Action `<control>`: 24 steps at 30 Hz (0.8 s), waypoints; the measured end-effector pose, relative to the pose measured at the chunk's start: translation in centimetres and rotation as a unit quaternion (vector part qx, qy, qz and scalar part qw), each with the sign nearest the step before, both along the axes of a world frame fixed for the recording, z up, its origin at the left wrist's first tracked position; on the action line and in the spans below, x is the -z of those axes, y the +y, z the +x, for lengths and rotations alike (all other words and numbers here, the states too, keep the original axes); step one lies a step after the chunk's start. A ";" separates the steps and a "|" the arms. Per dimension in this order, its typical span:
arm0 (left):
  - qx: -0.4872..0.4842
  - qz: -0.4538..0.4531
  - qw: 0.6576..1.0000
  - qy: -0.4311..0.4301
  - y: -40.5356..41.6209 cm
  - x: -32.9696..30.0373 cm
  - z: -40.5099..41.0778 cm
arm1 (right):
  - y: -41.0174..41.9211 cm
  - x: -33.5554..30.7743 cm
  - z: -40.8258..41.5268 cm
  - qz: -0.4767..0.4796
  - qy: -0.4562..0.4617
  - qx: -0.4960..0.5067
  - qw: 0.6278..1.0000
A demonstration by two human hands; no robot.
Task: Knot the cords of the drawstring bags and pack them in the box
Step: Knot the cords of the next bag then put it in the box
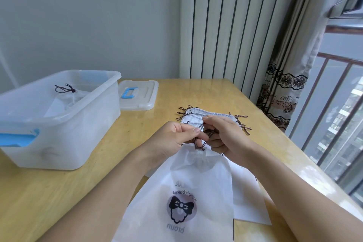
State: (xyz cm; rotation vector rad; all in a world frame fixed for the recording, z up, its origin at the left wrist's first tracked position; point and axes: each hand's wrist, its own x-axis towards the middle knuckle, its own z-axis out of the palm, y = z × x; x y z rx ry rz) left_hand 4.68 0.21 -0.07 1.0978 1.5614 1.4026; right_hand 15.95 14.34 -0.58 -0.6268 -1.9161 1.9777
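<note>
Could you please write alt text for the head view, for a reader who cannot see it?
Both hands, left hand and right hand, hold the dark cords of a white drawstring bag over a wooden table. A clear box at left holds one knotted bag; more bags lie behind.

Your box (59,124) sits left on the table (117,163), its lid (138,95) just right, one bag (66,102) inside, a stack of bags (212,114) behind your hands.

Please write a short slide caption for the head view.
Both hands knot the brown cords of a white drawstring bag.
</note>
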 end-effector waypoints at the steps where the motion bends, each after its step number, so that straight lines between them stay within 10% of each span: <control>1: 0.000 0.002 1.000 0.008 0.0 0.0 0.0 | 0.0 0.1 -0.1 0.001 0.004 -0.004 1.000; 24: -0.030 -0.012 0.999 0.019 0.1 -0.2 0.1 | 0.2 0.3 -0.1 0.000 0.029 -0.018 0.999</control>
